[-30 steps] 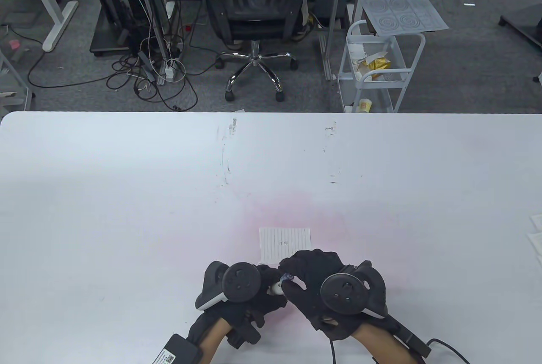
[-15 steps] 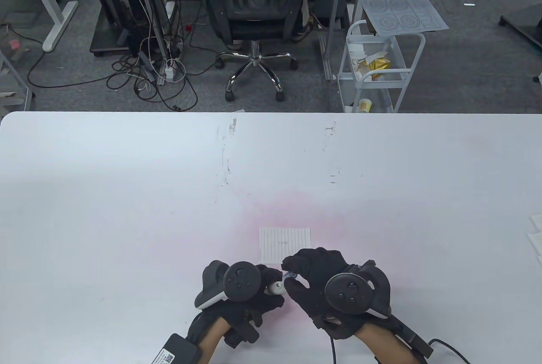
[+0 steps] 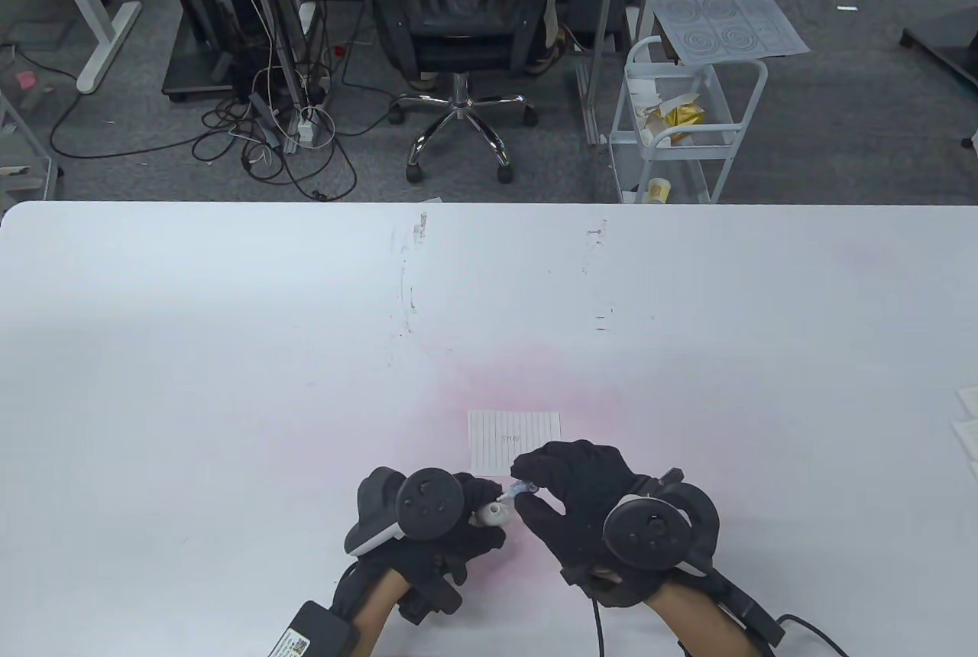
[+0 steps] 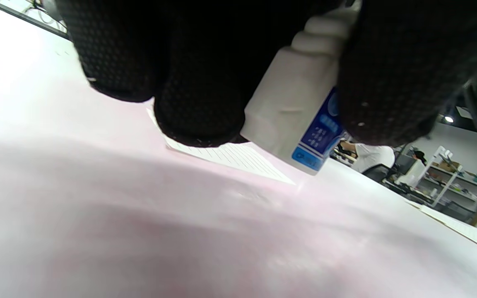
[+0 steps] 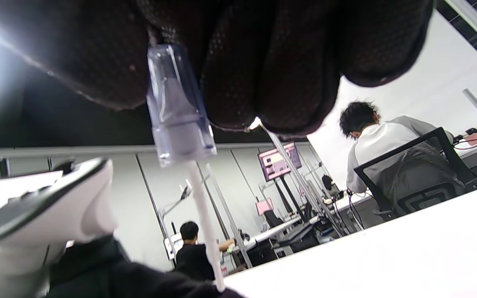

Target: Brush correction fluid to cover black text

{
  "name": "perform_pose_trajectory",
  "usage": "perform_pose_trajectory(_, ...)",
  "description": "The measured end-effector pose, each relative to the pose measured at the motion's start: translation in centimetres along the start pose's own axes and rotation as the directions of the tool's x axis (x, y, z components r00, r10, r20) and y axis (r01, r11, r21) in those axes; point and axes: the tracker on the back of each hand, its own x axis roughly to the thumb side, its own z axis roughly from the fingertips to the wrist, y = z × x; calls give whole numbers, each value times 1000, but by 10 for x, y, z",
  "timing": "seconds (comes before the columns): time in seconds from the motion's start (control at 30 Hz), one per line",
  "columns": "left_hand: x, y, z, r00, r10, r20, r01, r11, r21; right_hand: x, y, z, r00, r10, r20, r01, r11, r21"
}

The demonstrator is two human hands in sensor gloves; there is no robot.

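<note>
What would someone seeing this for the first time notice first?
Two black-gloved hands meet at the table's near edge: the left hand holds a small white correction fluid bottle, and the right hand pinches its clear cap with the thin white brush stem hanging below. Just beyond them lies a small lined paper with faint dark writing.

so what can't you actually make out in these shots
- The black text on the paper: table view, too small to read.
- The brush tip: right wrist view, the stem below the clear cap runs behind the left hand.
- The bottle mouth: left wrist view, hidden by gloved fingers.
- The blue label's print: left wrist view, blurred.
- The paper's near edge: table view, under the right hand.
</note>
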Motion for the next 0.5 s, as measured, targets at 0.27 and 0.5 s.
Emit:
perform_pose_trajectory(0.27, -51, 33, 14, 978, 69, -199, -36, 986, 161, -32, -10, -2, 985, -129, -110, 119, 988, -95)
perform_pose_trajectory(0.5, -94, 53, 31, 922, 99, -373, 3, 965, 263, -40, -11, -2, 981, -139, -138, 126, 987, -101)
